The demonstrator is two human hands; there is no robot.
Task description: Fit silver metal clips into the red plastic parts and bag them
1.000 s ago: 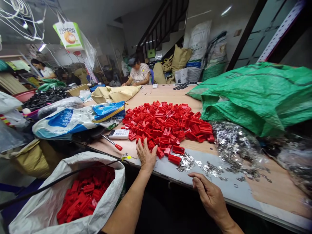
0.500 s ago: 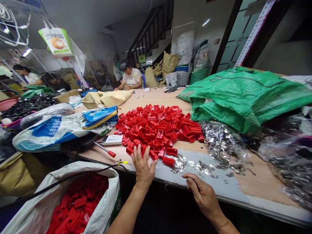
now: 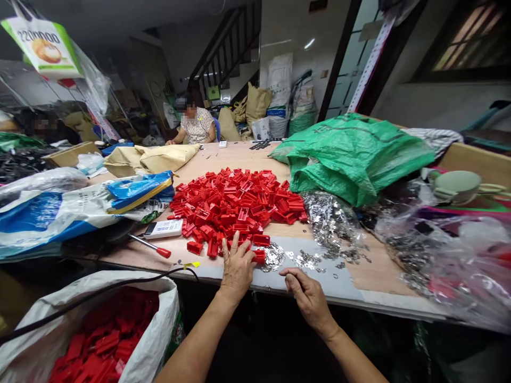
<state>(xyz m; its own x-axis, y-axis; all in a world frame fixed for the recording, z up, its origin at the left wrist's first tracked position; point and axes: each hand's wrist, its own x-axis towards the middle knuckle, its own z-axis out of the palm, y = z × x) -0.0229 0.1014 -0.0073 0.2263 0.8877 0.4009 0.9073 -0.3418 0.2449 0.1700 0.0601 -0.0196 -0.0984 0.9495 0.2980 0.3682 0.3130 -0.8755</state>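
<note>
Red plastic blocks lie heaped in the middle of a pale wooden bench, their long axes pointing every which way. At the heap's near right corner, one oblong block lies with its length running left to right; a second block, just nearer, lies much the same way, its left end hidden by a person's left hand. A third block, at the near left corner, also lies roughly crosswise. The pieces are glossy, box-shaped and straight-edged, some with a hollow side facing up.

The left hand's fingers are spread at the heap's front edge, the thumb touching the second block or just beside it; which, one cannot tell. The right hand, at the bench's near edge, has its fingers curled and the thumb drawn toward the forefinger; whether anything is pinched there cannot be told. Near it, thin, shiny metal pieces lie in loose clusters on a smooth grey sheet. A crinkled clear plastic bag holds more, beside a creased green woven sack. At lower left, a white woven sack gapes over further red blocks.
</note>
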